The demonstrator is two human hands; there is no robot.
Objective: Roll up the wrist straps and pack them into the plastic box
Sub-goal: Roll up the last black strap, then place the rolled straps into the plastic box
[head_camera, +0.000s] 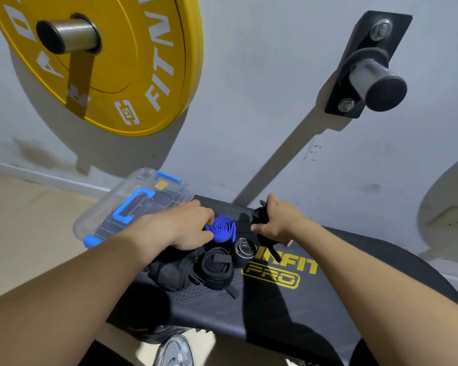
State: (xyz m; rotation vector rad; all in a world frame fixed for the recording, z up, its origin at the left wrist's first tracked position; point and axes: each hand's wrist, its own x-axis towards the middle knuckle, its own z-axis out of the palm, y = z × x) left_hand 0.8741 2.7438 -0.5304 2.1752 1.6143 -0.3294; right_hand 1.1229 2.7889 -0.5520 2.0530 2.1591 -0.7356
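Note:
On the black bench pad [288,307] lies a rolled blue wrist strap [221,229], and my left hand [188,225] pinches its left side with thumb and fingers. My right hand [279,223] grips a black strap [260,217] just to the right, its tail hanging below the fist. Two rolled black straps [217,268] [243,249] sit in front of the blue roll. A heap of loose black straps [169,272] lies under my left wrist. The clear plastic box [127,207] with blue handle and latches stands closed at the bench's far left.
A yellow weight plate [122,62] hangs on a wall peg above the box. A second, bare wall peg [375,83] juts out at the upper right. My shoe [173,351] shows below the bench's near edge. Beige floor lies to the left.

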